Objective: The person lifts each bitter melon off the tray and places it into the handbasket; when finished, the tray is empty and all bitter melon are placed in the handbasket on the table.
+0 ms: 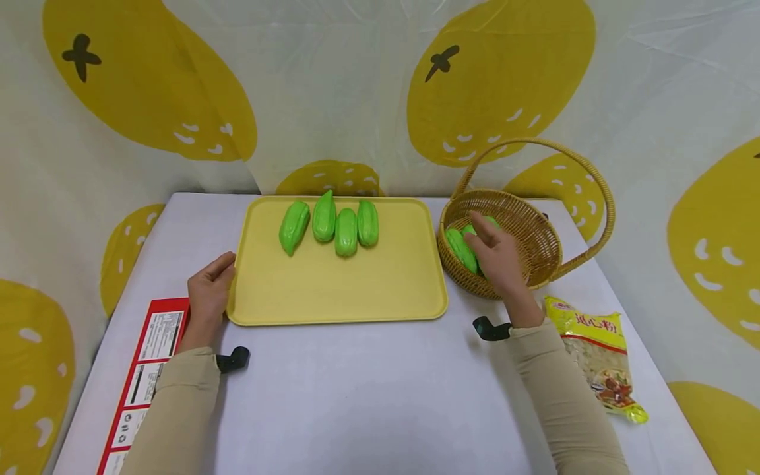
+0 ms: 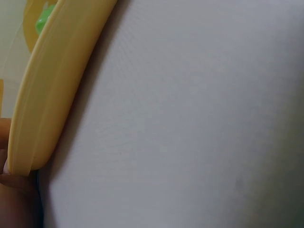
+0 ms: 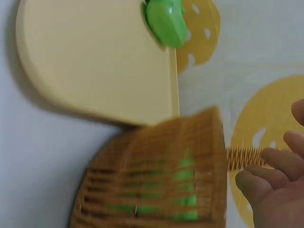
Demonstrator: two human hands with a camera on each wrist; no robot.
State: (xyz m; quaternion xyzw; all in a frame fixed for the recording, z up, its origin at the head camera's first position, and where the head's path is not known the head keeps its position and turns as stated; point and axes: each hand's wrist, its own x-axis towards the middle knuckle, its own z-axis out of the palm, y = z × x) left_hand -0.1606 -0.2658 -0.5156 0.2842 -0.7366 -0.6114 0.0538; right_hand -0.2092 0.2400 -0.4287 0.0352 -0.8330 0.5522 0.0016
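Note:
On the yellow tray lie several plump green toy vegetables, elongated and ridged, side by side near its back edge. My left hand holds the tray's left rim; in the left wrist view, its fingers show at the tray's corner. Over the near left part of a brown wicker basket is my right hand, with thumb and fingers apart and nothing between them. More green vegetables sit inside the basket, partly hidden by this hand.
The basket's tall handle arches above it and leans right. A yellow food packet lies by my right forearm. Under my left forearm is a red and white printed box. A fruit-patterned curtain hangs behind the table.

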